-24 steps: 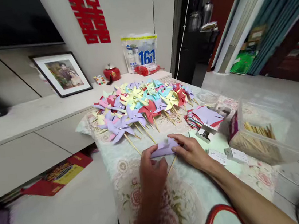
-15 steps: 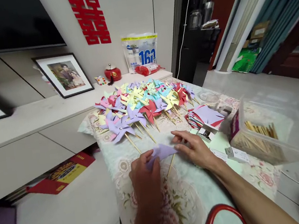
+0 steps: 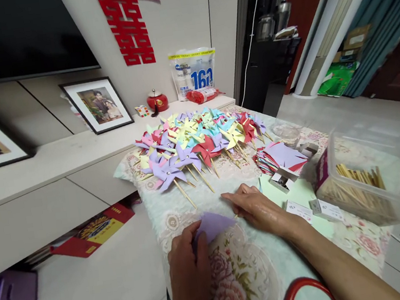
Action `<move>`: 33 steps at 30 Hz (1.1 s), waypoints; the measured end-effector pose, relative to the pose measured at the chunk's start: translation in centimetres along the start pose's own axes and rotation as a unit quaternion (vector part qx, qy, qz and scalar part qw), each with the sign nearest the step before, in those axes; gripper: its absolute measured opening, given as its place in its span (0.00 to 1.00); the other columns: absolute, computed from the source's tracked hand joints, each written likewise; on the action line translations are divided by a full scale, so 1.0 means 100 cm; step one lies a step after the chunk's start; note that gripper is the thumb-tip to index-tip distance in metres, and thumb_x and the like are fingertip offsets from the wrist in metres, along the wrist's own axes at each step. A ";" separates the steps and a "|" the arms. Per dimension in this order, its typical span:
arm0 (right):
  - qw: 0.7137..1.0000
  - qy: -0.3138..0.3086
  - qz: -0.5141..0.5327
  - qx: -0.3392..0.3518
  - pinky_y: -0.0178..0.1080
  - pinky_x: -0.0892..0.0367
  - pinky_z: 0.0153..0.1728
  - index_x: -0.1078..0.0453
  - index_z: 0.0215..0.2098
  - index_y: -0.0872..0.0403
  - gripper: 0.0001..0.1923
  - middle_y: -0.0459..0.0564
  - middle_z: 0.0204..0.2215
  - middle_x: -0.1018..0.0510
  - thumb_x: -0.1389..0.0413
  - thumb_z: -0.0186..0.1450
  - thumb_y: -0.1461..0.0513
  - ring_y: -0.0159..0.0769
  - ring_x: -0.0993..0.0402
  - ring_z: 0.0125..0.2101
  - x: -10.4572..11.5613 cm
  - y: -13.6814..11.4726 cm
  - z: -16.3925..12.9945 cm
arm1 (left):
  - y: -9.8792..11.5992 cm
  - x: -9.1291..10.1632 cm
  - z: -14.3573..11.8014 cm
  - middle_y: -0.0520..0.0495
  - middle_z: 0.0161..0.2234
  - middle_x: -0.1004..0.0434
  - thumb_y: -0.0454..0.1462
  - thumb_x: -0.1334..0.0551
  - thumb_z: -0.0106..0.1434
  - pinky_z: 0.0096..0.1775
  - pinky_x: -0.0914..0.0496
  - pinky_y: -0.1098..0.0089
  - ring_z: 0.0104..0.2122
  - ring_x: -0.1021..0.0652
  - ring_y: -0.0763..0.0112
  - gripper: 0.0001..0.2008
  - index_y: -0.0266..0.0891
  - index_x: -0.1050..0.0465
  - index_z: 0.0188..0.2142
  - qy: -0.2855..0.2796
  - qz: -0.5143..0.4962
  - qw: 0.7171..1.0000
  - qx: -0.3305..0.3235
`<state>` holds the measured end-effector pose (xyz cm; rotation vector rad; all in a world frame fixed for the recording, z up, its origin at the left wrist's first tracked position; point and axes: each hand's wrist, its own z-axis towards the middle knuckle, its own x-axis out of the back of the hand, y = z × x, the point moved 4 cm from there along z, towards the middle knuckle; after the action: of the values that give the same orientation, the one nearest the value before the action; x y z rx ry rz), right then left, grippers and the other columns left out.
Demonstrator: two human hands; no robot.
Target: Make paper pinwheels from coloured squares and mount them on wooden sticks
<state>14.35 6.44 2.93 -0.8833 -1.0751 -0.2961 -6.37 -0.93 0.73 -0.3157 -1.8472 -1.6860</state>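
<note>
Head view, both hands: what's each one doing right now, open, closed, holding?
Left hand: closed, holding purple paper between thumb and fingers.
Right hand: index finger extended; whether it grips anything cannot be told.

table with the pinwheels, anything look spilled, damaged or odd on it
Nothing looks spilled or clearly damaged. The untidiest spot is the paper stack, nearer and to the right of the pinwheels, with its sheets fanned unevenly. The sticks lie inside the clear box, and the left hand holds purple paper.
</note>
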 end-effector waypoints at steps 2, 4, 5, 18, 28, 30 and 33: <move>0.998 -0.001 -0.056 -0.020 0.40 0.42 0.40 0.36 0.59 0.49 0.30 0.48 0.32 0.24 0.50 0.63 0.76 0.40 0.34 0.38 0.003 0.002 -0.001 | 0.000 -0.001 -0.002 0.41 0.42 0.23 0.47 0.46 0.65 0.49 0.33 0.49 0.43 0.25 0.52 0.19 0.42 0.25 0.49 -0.002 0.006 1.000 -0.011; 0.992 0.011 -0.113 -0.052 0.41 0.43 0.39 0.36 0.60 0.50 0.30 0.49 0.32 0.24 0.50 0.63 0.77 0.42 0.35 0.39 0.007 0.008 -0.003 | 0.000 -0.004 -0.006 0.41 0.42 0.23 0.46 0.46 0.65 0.48 0.32 0.49 0.43 0.24 0.53 0.19 0.41 0.26 0.49 -0.006 0.015 1.000 -0.023; 0.988 0.019 -0.140 -0.069 0.42 0.44 0.38 0.36 0.60 0.52 0.30 0.50 0.32 0.24 0.50 0.62 0.77 0.44 0.35 0.39 0.009 0.012 -0.004 | 0.001 -0.006 -0.008 0.41 0.41 0.23 0.45 0.46 0.65 0.48 0.32 0.50 0.43 0.24 0.53 0.18 0.42 0.26 0.49 -0.009 0.022 0.999 -0.029; 0.987 0.068 0.098 0.104 0.40 0.34 0.40 0.27 0.43 0.55 0.08 0.52 0.34 0.22 0.48 0.71 0.65 0.38 0.29 0.37 0.006 -0.033 -0.004 | 0.002 -0.020 -0.014 0.41 0.40 0.21 0.36 0.41 0.63 0.44 0.32 0.53 0.41 0.24 0.54 0.17 0.38 0.27 0.51 0.049 0.168 0.978 -0.112; 0.997 -0.044 0.022 0.065 0.43 0.36 0.43 0.25 0.41 0.53 0.08 0.52 0.35 0.22 0.47 0.71 0.63 0.40 0.30 0.39 -0.016 -0.031 0.001 | 0.017 -0.015 -0.027 0.38 0.46 0.24 0.31 0.41 0.63 0.41 0.31 0.56 0.42 0.25 0.54 0.13 0.37 0.26 0.47 0.146 0.256 0.929 -0.223; 0.997 -0.040 0.024 0.058 0.42 0.36 0.43 0.25 0.40 0.53 0.08 0.51 0.34 0.23 0.47 0.71 0.63 0.40 0.30 0.39 -0.018 -0.031 0.002 | 0.018 -0.017 -0.035 0.38 0.47 0.22 0.29 0.43 0.64 0.43 0.32 0.56 0.45 0.25 0.53 0.12 0.37 0.25 0.45 0.150 0.275 0.909 -0.275; 0.998 -0.033 0.026 0.041 0.42 0.36 0.42 0.26 0.38 0.53 0.07 0.51 0.34 0.24 0.46 0.70 0.63 0.40 0.30 0.39 -0.022 -0.030 0.003 | 0.018 -0.022 -0.049 0.41 0.46 0.19 0.27 0.45 0.65 0.49 0.34 0.55 0.50 0.24 0.52 0.13 0.37 0.24 0.45 0.120 0.268 0.892 -0.343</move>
<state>11.27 4.29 2.50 -0.8517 -1.1167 -0.1798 -2.29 -4.83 0.88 -0.7841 -0.8166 -1.8001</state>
